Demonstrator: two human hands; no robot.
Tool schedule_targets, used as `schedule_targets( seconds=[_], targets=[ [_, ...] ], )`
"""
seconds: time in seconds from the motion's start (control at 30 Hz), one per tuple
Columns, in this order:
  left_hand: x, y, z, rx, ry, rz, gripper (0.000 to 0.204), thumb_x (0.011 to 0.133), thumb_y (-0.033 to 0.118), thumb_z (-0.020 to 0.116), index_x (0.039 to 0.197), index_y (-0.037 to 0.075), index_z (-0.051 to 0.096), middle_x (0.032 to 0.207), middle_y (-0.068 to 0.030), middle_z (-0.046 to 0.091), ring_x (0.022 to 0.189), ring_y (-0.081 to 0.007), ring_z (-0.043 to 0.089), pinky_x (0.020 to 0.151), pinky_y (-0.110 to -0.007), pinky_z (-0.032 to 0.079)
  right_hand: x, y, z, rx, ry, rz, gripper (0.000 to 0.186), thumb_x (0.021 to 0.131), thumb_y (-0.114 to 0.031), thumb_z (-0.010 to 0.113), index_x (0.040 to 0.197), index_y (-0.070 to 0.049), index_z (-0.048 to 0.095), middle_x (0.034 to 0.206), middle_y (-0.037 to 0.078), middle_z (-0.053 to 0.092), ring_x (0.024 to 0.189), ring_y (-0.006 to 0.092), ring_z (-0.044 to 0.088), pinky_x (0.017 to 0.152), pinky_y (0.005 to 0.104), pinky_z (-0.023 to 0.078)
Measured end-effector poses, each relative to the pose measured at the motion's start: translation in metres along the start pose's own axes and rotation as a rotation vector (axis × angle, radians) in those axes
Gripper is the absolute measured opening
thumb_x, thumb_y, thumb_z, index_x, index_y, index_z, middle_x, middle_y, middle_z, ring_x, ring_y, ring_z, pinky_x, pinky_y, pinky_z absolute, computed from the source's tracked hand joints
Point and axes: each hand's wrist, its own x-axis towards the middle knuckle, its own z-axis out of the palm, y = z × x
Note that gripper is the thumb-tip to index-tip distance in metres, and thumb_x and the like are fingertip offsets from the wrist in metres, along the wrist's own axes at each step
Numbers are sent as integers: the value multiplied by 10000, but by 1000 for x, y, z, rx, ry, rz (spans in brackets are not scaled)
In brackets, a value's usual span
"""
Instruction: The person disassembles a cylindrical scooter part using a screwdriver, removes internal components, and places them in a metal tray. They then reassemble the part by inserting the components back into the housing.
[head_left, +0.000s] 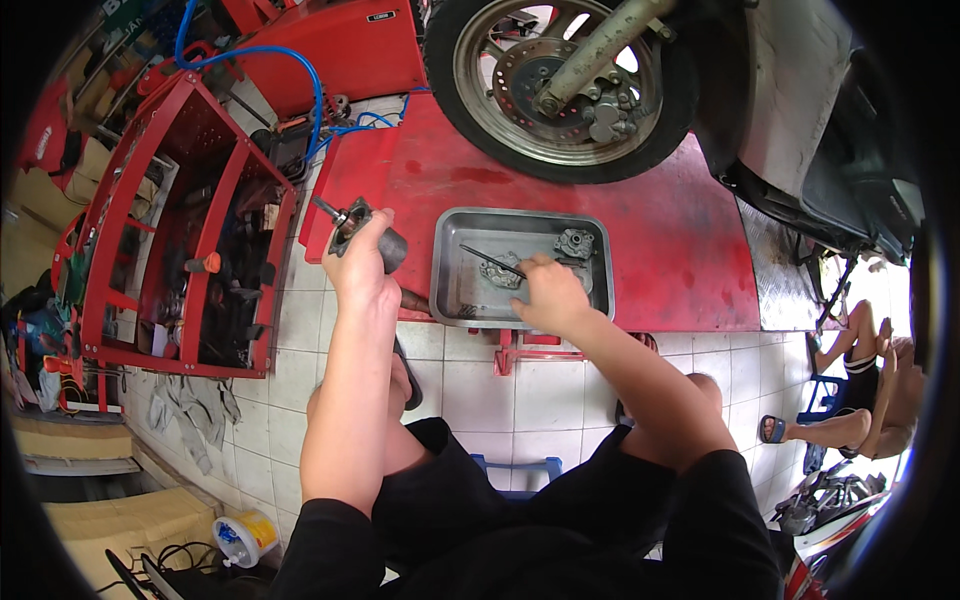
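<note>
My left hand [352, 268] is wrapped round a dark grey metal part [388, 250] with a round, cup-like end and a thin shaft sticking out at the upper left. It holds the part up, left of a grey metal tray [446, 222]. Over the tray's right side, my right hand [556, 296] pinches a thin dark rod-like tool [485, 256], its far end slanting up and left; its exact kind cannot be told. Beneath the tool lies a flat grey metal casting [500, 272]. A rounder metal housing [574, 243] sits in the tray's far right corner.
The tray rests on a red lift platform [680, 270], below a motorcycle's front wheel [480, 130]. A red tool cart [190, 340] stands at left, with a blue hose [290, 52] behind it. Another person [865, 410] sits at far right. Rags [190, 420] lie on the tiles.
</note>
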Motion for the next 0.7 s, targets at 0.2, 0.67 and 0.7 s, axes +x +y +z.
schedule_targets(
  seconds=[0.2,0.67,0.7],
  targets=[
    [-14,4,-1,44,-155,-41,206,738,-27,786,885,46,660,855,-36,655,798,-138,614,730,-301,468,29,-6,25,-111,-39,61,709,748,-225,789,1356,-7,496,1328,181,528,1071,378,642,921,455,539],
    [-26,7,5,256,-404,-78,248,726,-26,823,909,19,662,851,-38,674,790,-129,635,729,-284,499,32,16,4,957,-70,196,540,837,-259,766,1258,16,571,1043,96,697,651,133,587,607,283,457],
    [-30,7,6,253,-462,-132,290,716,-14,838,946,21,665,872,-32,671,792,-129,630,732,-288,499,28,23,-6,1237,-157,233,524,858,-255,753,1265,12,561,1075,89,698,587,80,507,555,244,396]
  ],
)
